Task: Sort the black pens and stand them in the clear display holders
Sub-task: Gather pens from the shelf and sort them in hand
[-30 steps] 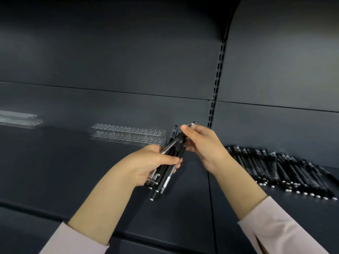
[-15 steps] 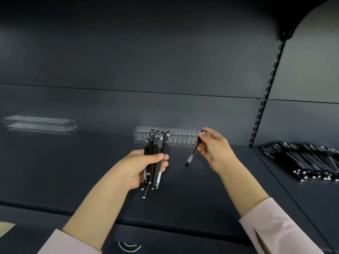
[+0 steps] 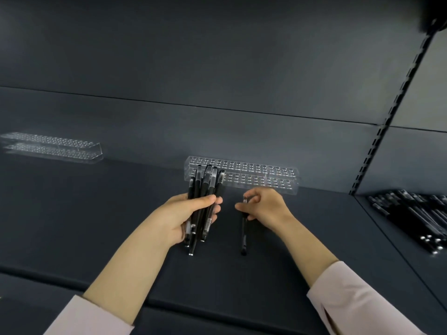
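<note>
Black pens: bundle (image 3: 204, 201) L hand (image 3: 183, 217), 1 pen (image 3: 243, 228) R hand (image 3: 263, 207).

pen bundle (image 3: 204, 204): upright | single pen (image 3: 243, 228): vertical | clear holder (image 3: 254, 175): empty

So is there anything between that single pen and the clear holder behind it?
Nothing visible. The right hand holds the single pen upright just in front of the clear holder; the bundle of pens sits off to the left.
</note>
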`<state>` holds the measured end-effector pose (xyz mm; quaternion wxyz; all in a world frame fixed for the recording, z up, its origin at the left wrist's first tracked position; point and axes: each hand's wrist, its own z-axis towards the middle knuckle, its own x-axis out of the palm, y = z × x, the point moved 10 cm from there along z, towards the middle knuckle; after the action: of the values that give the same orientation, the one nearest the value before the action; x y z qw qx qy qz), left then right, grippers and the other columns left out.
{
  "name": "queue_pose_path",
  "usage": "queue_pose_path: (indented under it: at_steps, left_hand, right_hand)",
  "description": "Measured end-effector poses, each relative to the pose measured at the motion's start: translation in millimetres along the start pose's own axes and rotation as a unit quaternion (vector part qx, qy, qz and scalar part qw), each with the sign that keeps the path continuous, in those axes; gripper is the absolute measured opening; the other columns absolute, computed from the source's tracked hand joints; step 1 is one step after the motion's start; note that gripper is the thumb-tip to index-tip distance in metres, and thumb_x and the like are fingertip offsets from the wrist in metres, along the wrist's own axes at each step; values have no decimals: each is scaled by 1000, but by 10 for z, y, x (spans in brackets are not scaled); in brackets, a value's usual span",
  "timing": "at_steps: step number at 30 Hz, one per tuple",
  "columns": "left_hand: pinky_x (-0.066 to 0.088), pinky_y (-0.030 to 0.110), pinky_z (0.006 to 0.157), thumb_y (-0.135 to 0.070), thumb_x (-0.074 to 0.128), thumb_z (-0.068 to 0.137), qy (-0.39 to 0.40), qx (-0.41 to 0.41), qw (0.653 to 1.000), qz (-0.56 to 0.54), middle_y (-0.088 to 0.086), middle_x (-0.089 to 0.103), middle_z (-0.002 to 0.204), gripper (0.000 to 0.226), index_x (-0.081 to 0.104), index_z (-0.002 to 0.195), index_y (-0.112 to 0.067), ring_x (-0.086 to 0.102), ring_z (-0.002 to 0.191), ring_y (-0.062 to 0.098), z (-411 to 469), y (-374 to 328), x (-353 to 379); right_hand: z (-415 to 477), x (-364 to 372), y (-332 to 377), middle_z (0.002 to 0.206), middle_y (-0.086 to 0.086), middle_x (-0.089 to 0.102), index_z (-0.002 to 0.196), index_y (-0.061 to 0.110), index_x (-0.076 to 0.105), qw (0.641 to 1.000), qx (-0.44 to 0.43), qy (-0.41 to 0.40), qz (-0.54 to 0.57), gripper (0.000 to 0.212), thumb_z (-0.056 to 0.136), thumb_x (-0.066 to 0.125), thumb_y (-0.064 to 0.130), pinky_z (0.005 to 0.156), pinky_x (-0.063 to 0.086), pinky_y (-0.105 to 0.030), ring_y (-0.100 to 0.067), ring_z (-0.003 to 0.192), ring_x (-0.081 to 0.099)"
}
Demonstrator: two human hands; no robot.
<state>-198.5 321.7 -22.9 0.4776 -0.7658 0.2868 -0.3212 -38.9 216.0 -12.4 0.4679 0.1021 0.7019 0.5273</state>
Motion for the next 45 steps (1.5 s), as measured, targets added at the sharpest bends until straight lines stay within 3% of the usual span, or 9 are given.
queue_pose_path:
  at_steps: [6,12,17,21,26,32,35,38,45]
  left_hand:
    - [53,25,53,-21,73,85,8,-6,997,74,-6,75,76,13,77,96,-15,67,71,13,27,-53,114]
    - [57,31,60,-20,75,83,48,5,994,101,0,76,87,17,76,99,-14,71,73,16,114,-140,387]
    - [57,28,57,-20,75,83,34,3,996,82,2,75,83,16,75,97,-13,71,67,15,189,-124,362]
    - [57,21,57,-10,68,88,15,5,1000,-15,7,77,90,17,71,102,0,72,69,11,240,-132,186]
    - [61,25,69,1,63,90,15,15,998,-63,12,76,100,15,69,103,6,74,86,17,280,-151,120]
    - [60,23,71,4,62,89,22,22,997,-75,14,75,101,15,69,102,6,73,91,19,231,-138,171]
    - [60,23,70,4,65,87,9,15,995,-96,17,75,98,15,68,102,7,74,87,20,223,-116,147]
    - [58,20,57,0,68,86,0,4,998,-67,15,76,92,13,69,99,1,75,73,16,178,-109,129]
    - [59,23,59,-1,71,84,11,28,998,-54,14,76,87,21,70,105,1,75,74,19,34,-182,11]
  right_hand:
    - [6,-164,139,84,1,63,95,15,68,995,-46,-59,58,23,93,59,36,66,52,-26,-12,72,58]
    - [-42,42,288,72,-1,61,100,11,64,927,-9,77,366,9,92,63,15,59,45,-21,-11,63,60]
    - [21,-96,205,73,-2,61,93,9,61,875,12,23,483,7,89,64,5,61,52,-20,-11,63,58]
    - [102,-286,-14,82,-4,63,110,13,60,926,34,-70,370,23,89,67,10,72,54,-25,-12,66,58]
    - [33,-50,-41,87,-4,66,129,12,56,981,45,-5,186,44,86,68,12,61,55,-20,-10,64,60]
    - [-44,17,14,81,2,64,127,14,59,999,1,-7,36,45,85,73,21,50,42,-4,-7,57,61]
    - [-65,1,39,84,4,64,116,15,63,1000,-6,-11,4,35,84,73,25,55,46,-8,-7,57,63]
    - [-67,-85,72,84,0,65,102,9,68,997,-4,-47,68,25,89,66,30,67,58,-24,-11,60,65]
    - [-103,225,566,71,-1,62,88,8,67,937,23,53,345,8,89,66,16,60,52,-18,-9,63,56]
